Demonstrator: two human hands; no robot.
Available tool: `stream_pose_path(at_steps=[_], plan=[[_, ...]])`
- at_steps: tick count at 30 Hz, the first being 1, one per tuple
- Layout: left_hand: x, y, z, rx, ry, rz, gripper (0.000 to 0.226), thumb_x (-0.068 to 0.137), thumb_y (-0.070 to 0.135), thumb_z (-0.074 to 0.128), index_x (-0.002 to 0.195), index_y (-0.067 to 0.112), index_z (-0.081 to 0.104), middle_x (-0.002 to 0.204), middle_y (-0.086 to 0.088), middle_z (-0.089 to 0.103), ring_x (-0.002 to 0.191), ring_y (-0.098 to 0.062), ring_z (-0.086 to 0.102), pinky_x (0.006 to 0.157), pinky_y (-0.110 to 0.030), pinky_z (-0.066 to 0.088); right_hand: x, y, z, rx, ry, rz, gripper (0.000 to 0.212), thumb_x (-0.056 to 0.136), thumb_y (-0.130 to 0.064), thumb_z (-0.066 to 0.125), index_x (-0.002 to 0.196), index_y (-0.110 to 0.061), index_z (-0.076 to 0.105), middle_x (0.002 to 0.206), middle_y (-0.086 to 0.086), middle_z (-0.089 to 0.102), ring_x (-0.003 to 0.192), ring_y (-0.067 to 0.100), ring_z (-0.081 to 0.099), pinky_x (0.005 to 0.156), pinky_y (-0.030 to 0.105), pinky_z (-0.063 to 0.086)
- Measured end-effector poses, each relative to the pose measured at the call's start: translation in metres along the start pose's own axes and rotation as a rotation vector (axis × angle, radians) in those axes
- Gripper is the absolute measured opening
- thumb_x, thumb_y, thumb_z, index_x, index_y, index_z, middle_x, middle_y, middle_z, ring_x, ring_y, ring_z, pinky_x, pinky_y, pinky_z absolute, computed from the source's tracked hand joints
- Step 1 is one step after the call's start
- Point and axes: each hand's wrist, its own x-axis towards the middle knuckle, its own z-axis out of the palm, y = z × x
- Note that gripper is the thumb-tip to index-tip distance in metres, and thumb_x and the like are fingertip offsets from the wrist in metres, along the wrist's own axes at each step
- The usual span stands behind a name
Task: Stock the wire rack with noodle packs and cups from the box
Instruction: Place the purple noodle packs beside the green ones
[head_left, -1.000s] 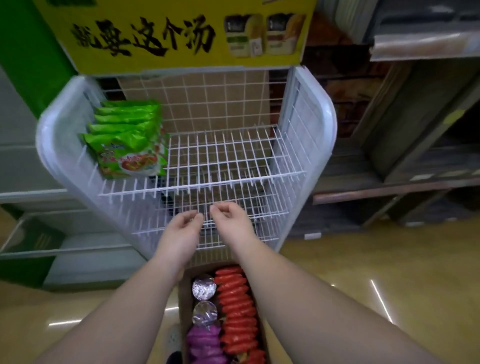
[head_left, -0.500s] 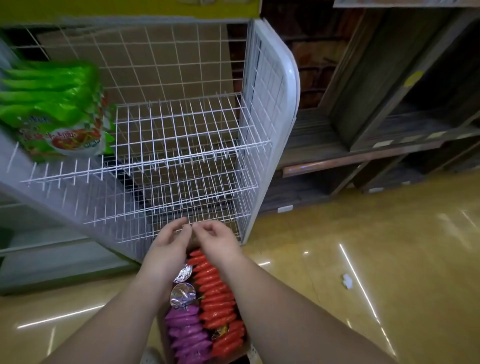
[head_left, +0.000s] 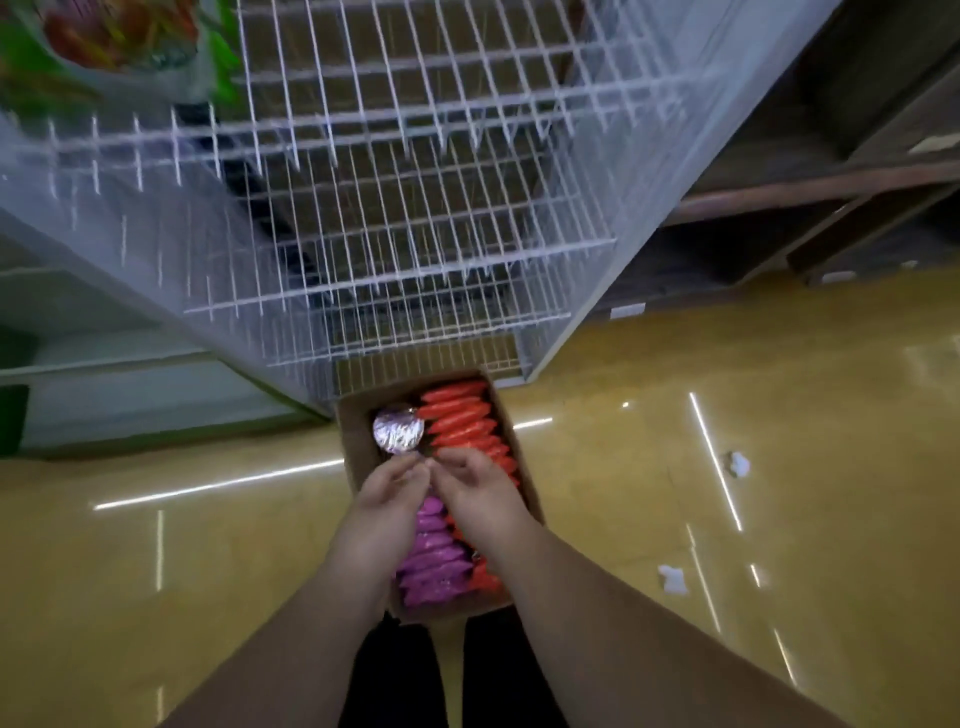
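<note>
Standing at twelve o'clock, wire rack (head_left: 415, 218) overhangs cardboard box (head_left: 358, 447); paper scraps (head_left: 737, 462) at three o'clock. Box contents: orange packs (head_left: 462, 421), purple packs (head_left: 434, 566), foil-lidded cup (head_left: 398, 429). Left hand (head_left: 387, 501) and right hand (head_left: 475, 488) hover loosely curled, empty.

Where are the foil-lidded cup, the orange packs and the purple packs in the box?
cup (head_left: 398, 429), head view, middle of its foil lid
orange packs (head_left: 460, 423), head view, middle of the visible row
purple packs (head_left: 434, 564), head view, middle of the row
</note>
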Motion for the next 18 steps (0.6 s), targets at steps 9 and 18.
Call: stream_pose_path(at_steps=[9,18], plan=[[0.105,-0.139,0.007,-0.006,0.01,-0.247,0.038,0.075,0.046,0.077,0.113,0.045,0.074,0.115,-0.005,0.079,0.102,-0.025,0.075,0.099,-0.047,0.058,0.097,0.153,0.044,-0.076,0.051,0.12,0.037,0.082,-0.04,0.075,0.118,-0.038,0.067,0.11,-0.017,0.072,0.106,0.01,0.071,0.103,0.038,0.054],[0.199,-0.232,0.007,0.473,-0.043,-0.362,0.043,0.093,0.027,0.067,0.136,0.027,0.062,0.119,-0.003,0.071,0.094,-0.023,0.069,0.082,-0.034,0.059,0.171,0.23,0.057,-0.16,-0.047,0.34,0.057,0.09,-0.012,0.072,0.14,-0.031,0.054,0.088,-0.003,0.071,0.064,0.012,0.064,0.052,0.018,0.048]])
